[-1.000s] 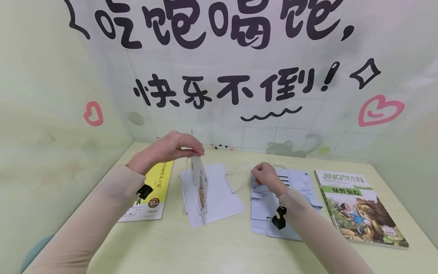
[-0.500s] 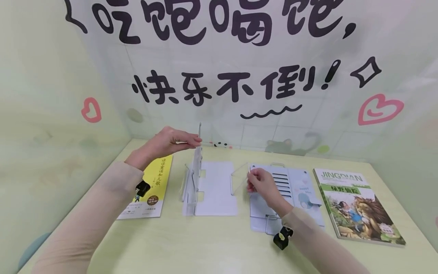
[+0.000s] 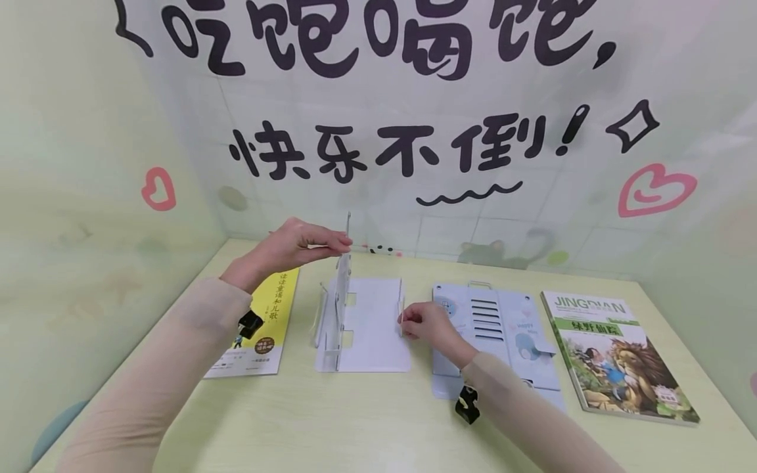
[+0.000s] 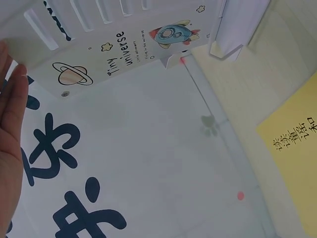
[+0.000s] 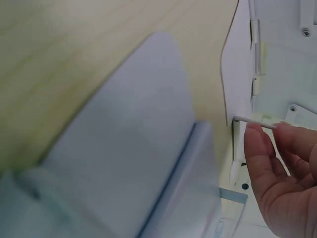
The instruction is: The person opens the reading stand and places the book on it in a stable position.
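Note:
A white book stand [image 3: 375, 335] is unfolded on the table, its panel standing upright. In the left wrist view that panel [image 4: 109, 74] shows a printed planet, a rocket and the words "Tiny universe". My left hand [image 3: 304, 240] holds the panel near its top, fingers fairly straight. At the right edge of the stand's base, my right hand [image 3: 428, 325] pinches a thin wire bracket [image 5: 253, 122] between thumb and fingertips. Another wire bracket [image 3: 320, 318] sticks up on the base's left side. The left palm's contact with the panel is hidden.
A second, pale blue book stand [image 3: 511, 309] lies flat to the right, partly under my right forearm. Beyond it lies a thick book [image 3: 627, 368] with a lion cover. A yellow book [image 3: 278, 315] lies at left. A printed backdrop [image 3: 378, 190] rises behind the table.
The upright panel and base have turned to face squarely. My right hand has moved left from the blue stand, swinging the right wire bracket from leaning outward to standing nearly upright.

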